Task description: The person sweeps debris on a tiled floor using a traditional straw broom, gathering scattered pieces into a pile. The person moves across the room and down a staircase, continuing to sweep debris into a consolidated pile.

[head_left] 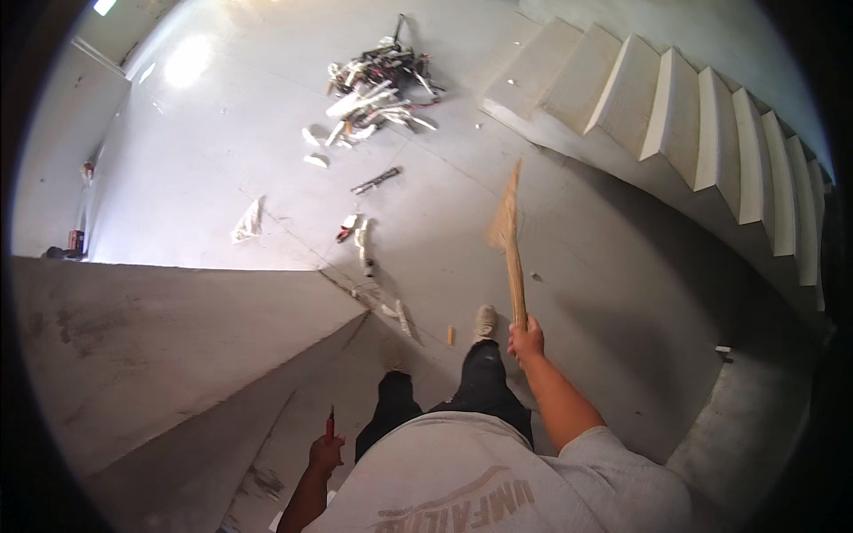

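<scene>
My right hand (527, 339) is wrapped round the handle end of a straw broom (507, 229). The broom points away from me, its fan of bristles angled to the left over the grey floor. Down at the lower left, my left hand (325, 452) is closed on a red-handled screwdriver (330, 428), held upright with a thin dark tip; its exact kind is hard to make out. Farther ahead lies a heap of debris (378, 89), a tangle of white strips and dark pieces.
Concrete stairs (657, 115) rise at the right. A low wall (178, 346) juts in from the left. Scattered on the floor are a white crumpled scrap (249, 221), a dark metal piece (377, 180), a red-and-white piece (347, 228) and a small yellow block (450, 336).
</scene>
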Demonstrator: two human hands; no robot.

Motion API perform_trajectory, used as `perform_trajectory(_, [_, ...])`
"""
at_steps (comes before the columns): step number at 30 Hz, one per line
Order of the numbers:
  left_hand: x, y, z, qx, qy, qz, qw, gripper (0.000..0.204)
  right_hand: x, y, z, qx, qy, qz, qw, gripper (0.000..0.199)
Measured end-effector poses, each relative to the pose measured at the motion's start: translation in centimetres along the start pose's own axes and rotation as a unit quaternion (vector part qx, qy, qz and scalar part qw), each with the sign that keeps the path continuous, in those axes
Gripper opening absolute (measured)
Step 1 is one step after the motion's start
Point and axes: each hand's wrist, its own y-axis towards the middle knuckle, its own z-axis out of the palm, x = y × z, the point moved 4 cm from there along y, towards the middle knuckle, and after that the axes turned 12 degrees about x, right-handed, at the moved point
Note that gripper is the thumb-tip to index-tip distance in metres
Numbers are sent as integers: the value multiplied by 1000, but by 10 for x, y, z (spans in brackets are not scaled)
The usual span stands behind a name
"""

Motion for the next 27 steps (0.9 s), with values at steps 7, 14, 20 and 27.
perform_trajectory(7, [-50, -37, 147, -2, 58, 93, 994, 27, -38, 56, -143, -29, -30, 270, 962, 24])
perform_trajectory(14, [-60, -78, 206, -40, -33, 73, 996, 25, 86, 138, -77, 92, 23, 244, 965, 12])
perform_trajectory(20, [4, -92, 232, -67, -107, 87, 988, 26, 142, 160, -61, 213, 19, 159, 964, 14])
perform_trajectory(27, [113, -84, 280, -109, -214, 38, 970, 36, 116, 9, -43, 376, -224, 111, 892, 15])
